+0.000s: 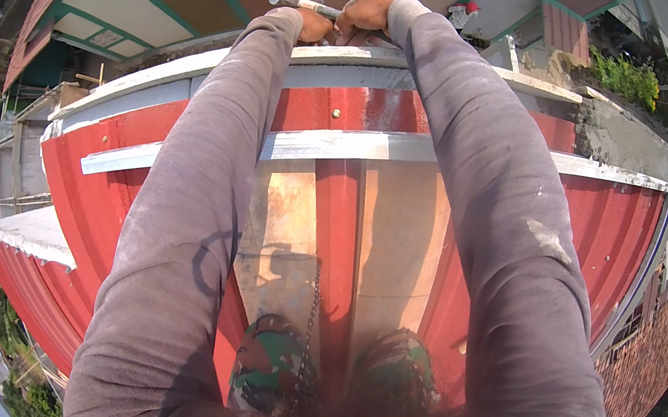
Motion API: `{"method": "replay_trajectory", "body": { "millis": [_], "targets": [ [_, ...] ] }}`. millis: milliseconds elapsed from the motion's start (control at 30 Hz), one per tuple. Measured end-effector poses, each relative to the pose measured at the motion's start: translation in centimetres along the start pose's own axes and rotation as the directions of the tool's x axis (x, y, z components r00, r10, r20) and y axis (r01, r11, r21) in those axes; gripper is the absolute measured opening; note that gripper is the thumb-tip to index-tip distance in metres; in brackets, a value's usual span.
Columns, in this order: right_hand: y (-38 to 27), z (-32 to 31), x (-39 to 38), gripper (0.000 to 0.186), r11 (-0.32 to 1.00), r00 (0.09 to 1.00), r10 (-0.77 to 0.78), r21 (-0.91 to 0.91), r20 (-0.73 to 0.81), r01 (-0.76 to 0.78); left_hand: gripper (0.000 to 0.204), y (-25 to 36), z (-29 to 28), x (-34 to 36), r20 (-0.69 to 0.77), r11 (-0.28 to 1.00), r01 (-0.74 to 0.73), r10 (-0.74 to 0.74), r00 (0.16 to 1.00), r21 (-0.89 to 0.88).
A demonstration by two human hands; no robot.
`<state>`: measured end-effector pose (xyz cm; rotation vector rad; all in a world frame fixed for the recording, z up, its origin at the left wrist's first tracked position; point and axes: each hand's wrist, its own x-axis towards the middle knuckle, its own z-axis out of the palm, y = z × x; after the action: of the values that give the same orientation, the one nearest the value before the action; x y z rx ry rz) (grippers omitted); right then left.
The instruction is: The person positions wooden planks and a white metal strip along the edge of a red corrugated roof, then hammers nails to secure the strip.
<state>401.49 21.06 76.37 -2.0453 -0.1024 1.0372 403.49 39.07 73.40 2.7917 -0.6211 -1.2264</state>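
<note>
Both my arms, in long grey sleeves, stretch forward to the far edge of a red metal roof [336, 235]. My right hand [367, 13] is closed round the handle end of a hammer [306, 4], whose round metal face points left. Just below the hammer, my left hand [316, 27] has its fingers curled at the white edge board [351, 56]. What those fingers hold, if anything, is too small to make out. A long white strip [345, 145] lies across the roof ribs between my forearms and the roof surface.
Wooden boards [289, 210] lie between the ribs beneath me, near my camouflage-clad knees [270, 361]. Beyond the roof edge, well below, stands a person in a red head covering [464, 14]. A cement wall top [628, 138] is at the right; a brown tiled roof [648, 367] lies farther right.
</note>
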Motion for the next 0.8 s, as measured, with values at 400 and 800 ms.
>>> {"method": "replay_trajectory", "body": {
  "millis": [400, 800],
  "targets": [
    [0.3, 0.8, -0.7, 0.030, 0.999, 0.999, 0.001, -0.043, -0.048, -0.003, 0.030, -0.3, 1.3, -0.8, -0.021, 0.690, 0.106, -0.172, 0.985, -0.716],
    [1.2, -1.3, -7.5, 0.035, 0.963, 0.875, -0.062, -0.259, -0.479, -0.074, 0.030, -2.6, 3.0, 1.8, -0.002, 0.525, 0.168, -0.308, 0.951, -0.834]
  ]
}}
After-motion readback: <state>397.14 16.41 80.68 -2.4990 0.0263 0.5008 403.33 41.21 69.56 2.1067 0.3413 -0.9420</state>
